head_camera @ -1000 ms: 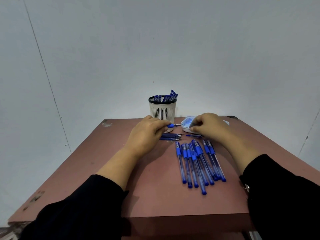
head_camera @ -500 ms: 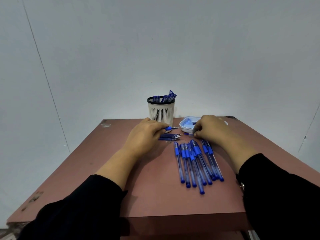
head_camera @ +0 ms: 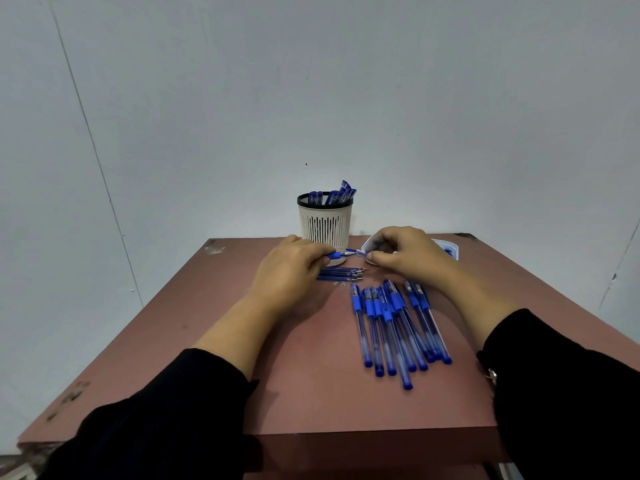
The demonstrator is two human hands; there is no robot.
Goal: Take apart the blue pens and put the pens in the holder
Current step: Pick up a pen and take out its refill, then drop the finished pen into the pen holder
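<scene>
Fingers (head_camera: 320, 252) of left hand (head_camera: 289, 271) curled round one blue pen (head_camera: 341, 253) near the holder (head_camera: 325, 223); right hand (head_camera: 403, 256) pinches its tip end. Pulled refills (head_camera: 341, 273) lie just below on the worktop (head_camera: 311, 375), undone pens (head_camera: 394, 327) fanned to the right. Risk: small tip piece slips from the pinch and rolls off the edge; a forearm could nudge the fan.

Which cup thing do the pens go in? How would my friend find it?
Look at the far edge of the brown table, against the pale wall. The holder stands upright there, just behind the left hand. It is a white slotted cup with a black rim and blue pen pieces poking out, unlike the flat white tray beside it.
</scene>
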